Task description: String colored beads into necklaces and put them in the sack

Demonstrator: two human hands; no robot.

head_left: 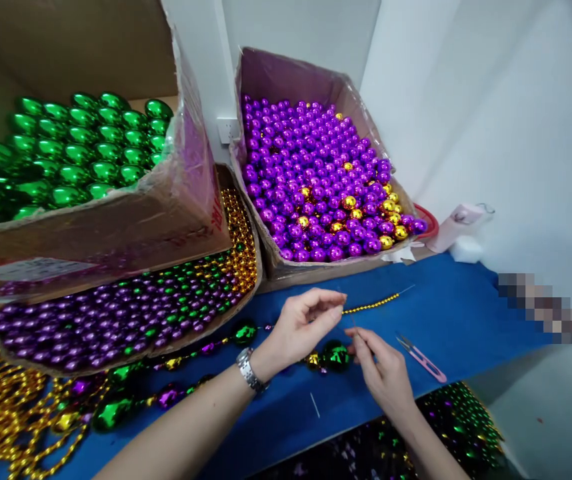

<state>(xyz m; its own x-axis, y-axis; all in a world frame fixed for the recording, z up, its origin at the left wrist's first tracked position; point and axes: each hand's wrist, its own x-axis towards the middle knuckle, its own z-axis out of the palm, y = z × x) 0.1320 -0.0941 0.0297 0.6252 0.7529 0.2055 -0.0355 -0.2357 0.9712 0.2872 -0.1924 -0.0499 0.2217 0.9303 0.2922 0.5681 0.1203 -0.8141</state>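
Note:
My left hand (302, 325), a metal watch on its wrist, pinches the near end of a short strand of small gold beads (371, 305) that runs out to the right over the blue tabletop (456, 313), ending in a thin needle. My right hand (383, 372) sits just below it, fingertips pinched on a thin thread beside a large green bead (336, 355) and a gold bead (313, 361). These belong to a string of mixed beads (166, 395) trailing left across the table.
Pink thread snips (422, 360) lie right of my hands. Behind stand a box of purple and gold balls (316, 180), a box of green ovals (76, 147), and a box of bead strands (131, 307). Gold strands (1, 413) pile at left. A loose needle (315, 405) lies near the front edge.

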